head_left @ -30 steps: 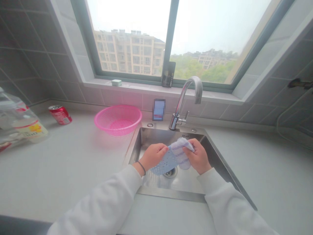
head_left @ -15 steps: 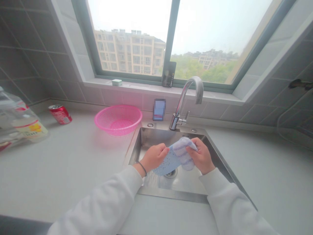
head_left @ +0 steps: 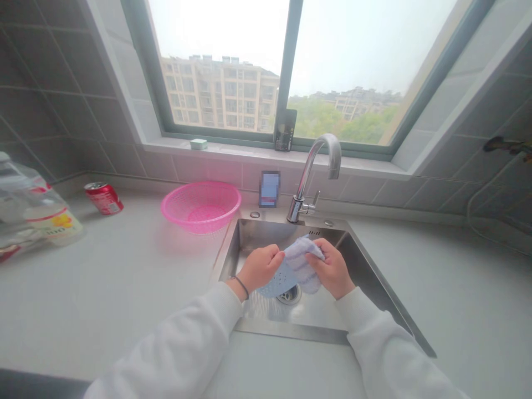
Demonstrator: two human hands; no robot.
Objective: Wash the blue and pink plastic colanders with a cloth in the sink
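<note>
Over the sink point(head_left: 286, 335), my left hand point(head_left: 261, 269) is closed on the upper edge of a light-blue, thin sheet-like piece with small holes point(head_left: 276, 284), whose exact kind I cannot make out. My right hand point(head_left: 332, 270) grips a white-and-lavender cloth point(head_left: 302, 266), which lies against the blue piece and hides much of its right part. The cloth now reaches close to my left fingers. Beneath the blue piece, the round drain point(head_left: 290, 295) shows in part.
A chrome faucet point(head_left: 305, 183) rises behind the sink. Left of it stand a pink perforated basket point(head_left: 201, 208), a red can point(head_left: 103, 198) and a clear bottle point(head_left: 50, 216). A phone-like blurred object point(head_left: 270, 189) leans on the back wall; a small green box point(head_left: 198, 144) sits on the windowsill.
My right hand and the cloth have moved left across the blue piece, covering more of it. My left hand keeps its hold in nearly the same place.
</note>
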